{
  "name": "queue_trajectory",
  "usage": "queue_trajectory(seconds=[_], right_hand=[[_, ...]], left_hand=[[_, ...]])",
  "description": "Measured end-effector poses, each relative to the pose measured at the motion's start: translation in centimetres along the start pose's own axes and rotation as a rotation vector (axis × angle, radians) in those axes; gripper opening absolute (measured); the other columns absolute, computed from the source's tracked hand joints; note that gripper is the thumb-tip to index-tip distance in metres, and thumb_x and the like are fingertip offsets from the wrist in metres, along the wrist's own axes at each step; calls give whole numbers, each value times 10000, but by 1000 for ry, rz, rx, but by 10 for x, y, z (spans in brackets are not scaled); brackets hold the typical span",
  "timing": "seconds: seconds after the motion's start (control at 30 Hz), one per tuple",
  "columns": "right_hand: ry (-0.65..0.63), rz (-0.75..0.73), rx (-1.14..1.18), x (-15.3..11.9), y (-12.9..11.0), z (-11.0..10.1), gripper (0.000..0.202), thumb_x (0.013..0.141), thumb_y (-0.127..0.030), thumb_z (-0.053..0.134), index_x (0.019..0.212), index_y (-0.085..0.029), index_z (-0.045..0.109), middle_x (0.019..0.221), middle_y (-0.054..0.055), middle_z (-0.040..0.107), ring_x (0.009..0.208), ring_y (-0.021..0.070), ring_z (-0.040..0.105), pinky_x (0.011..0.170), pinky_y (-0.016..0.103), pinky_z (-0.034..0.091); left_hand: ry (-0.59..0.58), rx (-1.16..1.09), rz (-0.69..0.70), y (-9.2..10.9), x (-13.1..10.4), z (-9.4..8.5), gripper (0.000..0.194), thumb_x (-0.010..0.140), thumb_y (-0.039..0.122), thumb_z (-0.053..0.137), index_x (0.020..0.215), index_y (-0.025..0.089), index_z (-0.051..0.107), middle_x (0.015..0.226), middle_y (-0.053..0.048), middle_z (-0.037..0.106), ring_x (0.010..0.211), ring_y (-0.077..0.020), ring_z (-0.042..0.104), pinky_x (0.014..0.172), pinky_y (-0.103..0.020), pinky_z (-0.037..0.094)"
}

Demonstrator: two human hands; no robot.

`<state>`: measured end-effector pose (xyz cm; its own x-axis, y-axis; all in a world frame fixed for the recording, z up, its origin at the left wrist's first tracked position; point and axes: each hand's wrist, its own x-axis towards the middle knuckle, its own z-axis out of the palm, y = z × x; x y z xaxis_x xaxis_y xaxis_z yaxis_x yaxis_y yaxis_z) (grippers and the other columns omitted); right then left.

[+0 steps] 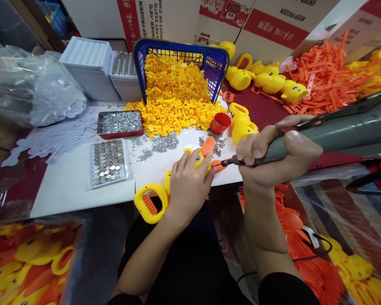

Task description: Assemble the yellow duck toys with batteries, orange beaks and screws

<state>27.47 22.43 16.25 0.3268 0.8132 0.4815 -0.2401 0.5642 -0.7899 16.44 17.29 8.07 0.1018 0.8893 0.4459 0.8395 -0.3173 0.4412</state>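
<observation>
My left hand [190, 182] is closed over a yellow toy duck [150, 204] with a loop handle and an orange bill, pressing it at the table's front edge. Most of the duck's body is hidden under the fingers. In my right hand [277, 154] is a grey-green electric screwdriver [339, 131], held nearly level and pointing left. Its thin bit meets the duck beside the orange bill; whether a screw is under the tip, I cannot tell. Just behind lie small loose screws [165, 143] and a red cup [220, 123].
A blue basket [214, 72] lies tipped, spilling yellow plastic parts [178, 97]. Left stand a red tray of small metal pieces [120, 123], a tray of button cells [108, 163] and stacked white trays [85, 63]. More duck bodies [239, 78] and orange strips [324, 72] lie right.
</observation>
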Motion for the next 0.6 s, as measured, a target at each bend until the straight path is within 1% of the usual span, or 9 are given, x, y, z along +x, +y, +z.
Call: queue_trajectory(seconds=[0.17, 0.33, 0.47, 0.6], right_hand=[[-14, 2, 12, -1, 3, -2, 76, 763, -322, 587, 788, -262, 546, 390, -113, 392, 240, 86, 263, 284, 233, 256], [45, 24, 21, 0, 5, -3, 86, 711, -307, 566, 778, -252, 561, 375, -109, 402, 238, 90, 276, 273, 235, 255], [78, 18, -18, 1, 6, -4, 85, 701, -322, 559, 760, -265, 539, 367, -119, 391, 235, 88, 266, 269, 232, 249], [48, 3, -2, 1, 7, -5, 82, 724, -323, 571, 776, -265, 545, 377, -121, 390, 232, 86, 259, 271, 230, 232]], left_hand=[[-7, -8, -8, 1, 0, -1, 325, 986, 369, 576, 1246, 232, 715, 1324, -141, 694, 1234, -349, 637, 904, -461, 566], [27, -16, 7, 0, 0, 0, 311, 965, 356, 615, 1228, 229, 722, 1308, -137, 705, 1219, -349, 649, 891, -458, 576], [17, -15, -1, 0, 0, 0, 305, 968, 358, 610, 1223, 233, 723, 1311, -135, 703, 1223, -343, 645, 898, -458, 575], [16, -20, 1, 1, 0, 0, 307, 963, 356, 619, 1220, 227, 725, 1311, -138, 703, 1220, -352, 645, 897, -462, 574]])
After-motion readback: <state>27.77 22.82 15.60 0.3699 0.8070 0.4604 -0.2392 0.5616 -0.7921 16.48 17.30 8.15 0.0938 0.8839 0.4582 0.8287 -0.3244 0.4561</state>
